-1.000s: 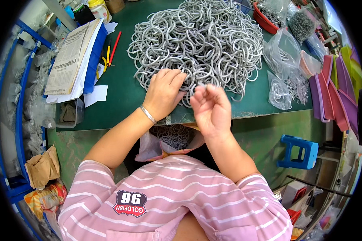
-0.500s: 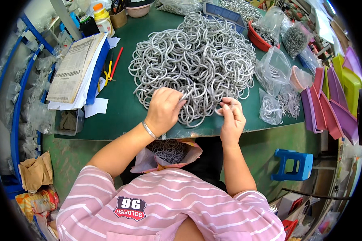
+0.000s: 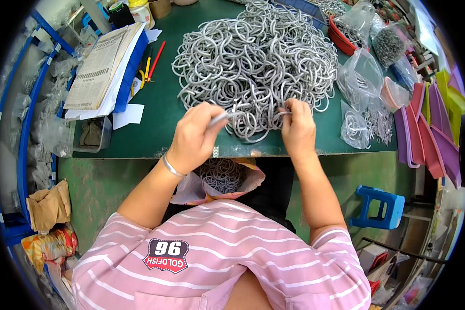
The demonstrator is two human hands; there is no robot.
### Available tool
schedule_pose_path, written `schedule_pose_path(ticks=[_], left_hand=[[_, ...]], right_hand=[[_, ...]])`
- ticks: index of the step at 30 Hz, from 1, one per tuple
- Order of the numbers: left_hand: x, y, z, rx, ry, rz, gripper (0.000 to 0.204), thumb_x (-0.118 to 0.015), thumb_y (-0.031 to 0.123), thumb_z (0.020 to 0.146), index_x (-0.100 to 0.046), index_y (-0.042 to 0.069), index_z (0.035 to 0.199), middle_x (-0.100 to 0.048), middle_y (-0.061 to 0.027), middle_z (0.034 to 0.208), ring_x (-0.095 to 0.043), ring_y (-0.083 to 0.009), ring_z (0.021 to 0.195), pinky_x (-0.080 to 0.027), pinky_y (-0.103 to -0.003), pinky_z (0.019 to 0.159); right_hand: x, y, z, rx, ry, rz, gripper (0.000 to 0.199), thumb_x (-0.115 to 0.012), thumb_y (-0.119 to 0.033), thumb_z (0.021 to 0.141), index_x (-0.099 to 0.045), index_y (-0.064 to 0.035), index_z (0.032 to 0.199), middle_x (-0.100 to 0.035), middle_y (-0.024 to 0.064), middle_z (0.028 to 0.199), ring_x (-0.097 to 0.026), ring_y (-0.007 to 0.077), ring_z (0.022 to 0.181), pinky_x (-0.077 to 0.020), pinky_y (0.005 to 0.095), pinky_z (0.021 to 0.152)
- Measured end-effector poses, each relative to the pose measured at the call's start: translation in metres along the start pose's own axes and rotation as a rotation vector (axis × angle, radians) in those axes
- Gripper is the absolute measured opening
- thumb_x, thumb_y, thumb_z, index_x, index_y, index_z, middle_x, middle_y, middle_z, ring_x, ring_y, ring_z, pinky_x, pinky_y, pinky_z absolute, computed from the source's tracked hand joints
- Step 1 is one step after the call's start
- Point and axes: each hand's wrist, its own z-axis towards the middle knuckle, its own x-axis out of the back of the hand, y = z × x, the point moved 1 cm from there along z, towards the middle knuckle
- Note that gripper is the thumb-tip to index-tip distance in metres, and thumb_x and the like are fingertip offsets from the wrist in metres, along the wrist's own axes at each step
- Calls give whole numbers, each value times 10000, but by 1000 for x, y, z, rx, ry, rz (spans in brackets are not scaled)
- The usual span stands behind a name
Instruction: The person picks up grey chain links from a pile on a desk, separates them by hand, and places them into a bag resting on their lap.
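Observation:
A big heap of grey metal rings (image 3: 253,62) covers the middle of the green table (image 3: 155,137). At the heap's near left edge, my left hand (image 3: 194,135) is closed on a ring, smeared by motion, that sticks out from its fingertips. My right hand (image 3: 299,128) is at the near right edge of the heap, thumb and fingers pinched on another ring whose curved end points toward the heap. Both hands are a little above the table's front edge. Below that edge, an open bag (image 3: 253,181) with more rings inside rests by my lap.
A newspaper (image 3: 95,72) and papers on a blue holder lie left, beside a red pen (image 3: 156,61). Clear plastic bags (image 3: 360,77) and a red tray (image 3: 341,39) stand right. Coloured bins (image 3: 429,124) hang past the right edge; a blue stool (image 3: 380,206) is on the floor.
My left hand has drawn back from the heap, holding a ring. My right hand has turned and now shows a ring in its pinch. The view has shifted slightly.

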Motion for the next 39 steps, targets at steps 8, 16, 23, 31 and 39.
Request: schedule_pose_path(ticks=[8, 16, 23, 31, 39], left_hand=[[0, -42, -32, 531, -313, 194, 205, -654, 56, 763, -611, 25, 962, -603, -133, 732, -601, -274, 653, -467, -337, 609], [1, -34, -38, 583, 217, -195, 43, -590, 12, 826, -567, 20, 861, -586, -52, 733, -571, -128, 669, -447, -250, 612], [-4, -29, -30, 329, 89, -169, 54, -616, 13, 830, -565, 8, 849, -582, -44, 730, -550, -106, 605, -443, -237, 584], [6, -50, -62, 811, 201, -792, 120, -595, 119, 908, -526, 36, 961, -625, -73, 899, -655, -163, 811, -520, -267, 709], [-9, -54, -60, 566, 272, -176, 201, -694, 67, 791, -564, 25, 938, -605, -44, 844, -556, -106, 758, -464, -245, 702]], right_hand=[[22, 25, 33, -216, 127, 190, 153, -545, 25, 826, -590, 24, 972, -612, 167, 884, -595, 315, 812, -484, 368, 724], [23, 2, 47, -152, -191, -16, 126, -565, -46, 810, -556, 37, 904, -605, 240, 842, -588, 411, 799, -472, 445, 716], [17, 0, 47, -378, -66, 306, 86, -543, -56, 883, -526, 27, 897, -605, 161, 732, -637, 263, 673, -495, 358, 558], [-4, 8, 5, -506, 267, 874, 181, -431, -95, 979, -536, 32, 1055, -596, 80, 928, -623, 114, 678, -525, 218, 556], [9, -26, 0, -375, -154, 387, 167, -701, -149, 822, -658, 11, 844, -621, 94, 710, -572, 163, 596, -470, 316, 573]])
